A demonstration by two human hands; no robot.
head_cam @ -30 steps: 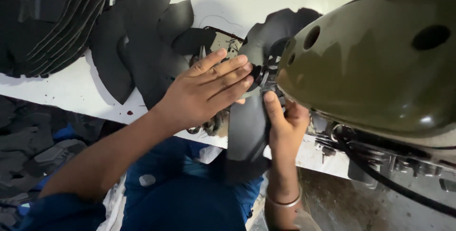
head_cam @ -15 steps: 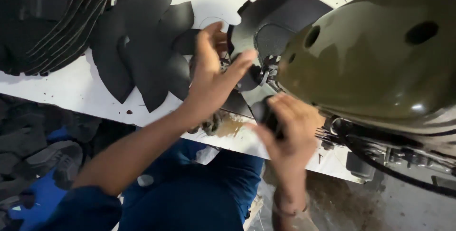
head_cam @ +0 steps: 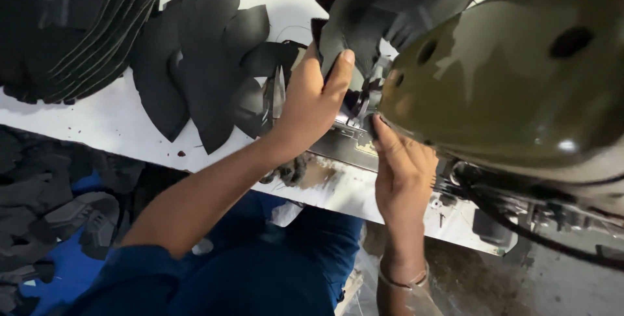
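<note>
My left hand [head_cam: 313, 100] grips a black cut piece of leather-like material [head_cam: 390, 5] and holds it raised at the needle area of an olive-green sewing machine [head_cam: 520, 75]. My right hand [head_cam: 402, 166] rests on the machine bed just under the machine head, its fingertips touching the metal plate [head_cam: 348, 142] by the needle. The needle itself is hidden by the hands and the piece.
Several black cut pieces [head_cam: 201, 62] lie fanned on the white table [head_cam: 91, 124] to the left, with a tall stack [head_cam: 58, 23] at the far left. Black scraps lie on the floor [head_cam: 58, 218] below. A black cable [head_cam: 539, 231] runs under the machine.
The black piece went from lying flat under both hands to being lifted up and away by my left hand. My right hand let go of its lower edge and moved to the machine bed.
</note>
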